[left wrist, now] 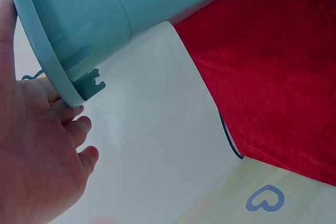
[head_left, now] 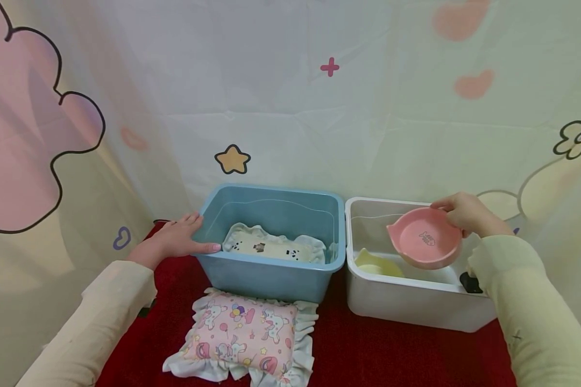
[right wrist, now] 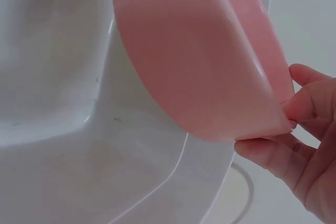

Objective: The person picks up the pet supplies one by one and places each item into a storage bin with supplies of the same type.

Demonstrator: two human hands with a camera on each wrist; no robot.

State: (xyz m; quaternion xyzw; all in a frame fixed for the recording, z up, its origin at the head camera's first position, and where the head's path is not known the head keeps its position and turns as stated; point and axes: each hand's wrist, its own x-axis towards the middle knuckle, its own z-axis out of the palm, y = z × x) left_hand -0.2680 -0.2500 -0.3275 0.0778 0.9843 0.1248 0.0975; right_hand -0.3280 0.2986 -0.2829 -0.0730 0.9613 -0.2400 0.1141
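My right hand (head_left: 467,214) pinches the rim of a pink cat-eared bowl (head_left: 426,236) with a fishbone print. Tilted, the bowl hangs over the white bin (head_left: 416,301); the right wrist view shows its smooth outer side (right wrist: 184,56). Inside that bin sits a pale yellow bowl (head_left: 377,264), partly hidden by the front wall. My left hand (head_left: 176,236) rests on the left front corner of a blue bin (head_left: 271,277), thumb along the front rim. In the left wrist view its fingers lie loosely about the rim (left wrist: 44,51). A ruffled cream cloth item (head_left: 273,244) with animal prints lies inside.
A pink ruffled pillow (head_left: 244,330) with rabbit prints lies before the blue bin on red cloth (head_left: 358,349). A black latch (head_left: 470,282) sits on the white bin's right front rim. Behind both bins hangs a printed curtain (head_left: 290,134).
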